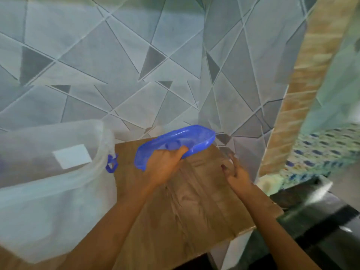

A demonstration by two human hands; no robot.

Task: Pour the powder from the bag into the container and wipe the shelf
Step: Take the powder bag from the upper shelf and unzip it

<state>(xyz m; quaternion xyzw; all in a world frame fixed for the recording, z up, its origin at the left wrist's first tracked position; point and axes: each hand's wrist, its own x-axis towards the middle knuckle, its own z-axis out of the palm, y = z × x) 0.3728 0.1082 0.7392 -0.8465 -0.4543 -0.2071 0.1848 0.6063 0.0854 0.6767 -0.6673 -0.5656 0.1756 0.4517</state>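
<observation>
Blue plastic lid [175, 145] tilted above brown wooden shelf [194, 201], gripped by left hand [165, 168] | right hand [236, 170] fingers loosely spread, holding nothing, over shelf | translucent plastic container [54, 182] open, left on shelf

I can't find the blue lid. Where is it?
The blue lid is in the left hand, lifted over the wooden shelf, right of the clear container.

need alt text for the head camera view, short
A person's left hand holds a blue plastic lid above a wooden shelf, while the right hand hovers open near the shelf's far right corner. A clear plastic container with a blue latch stands open at left, against a geometric-patterned wall.
</observation>
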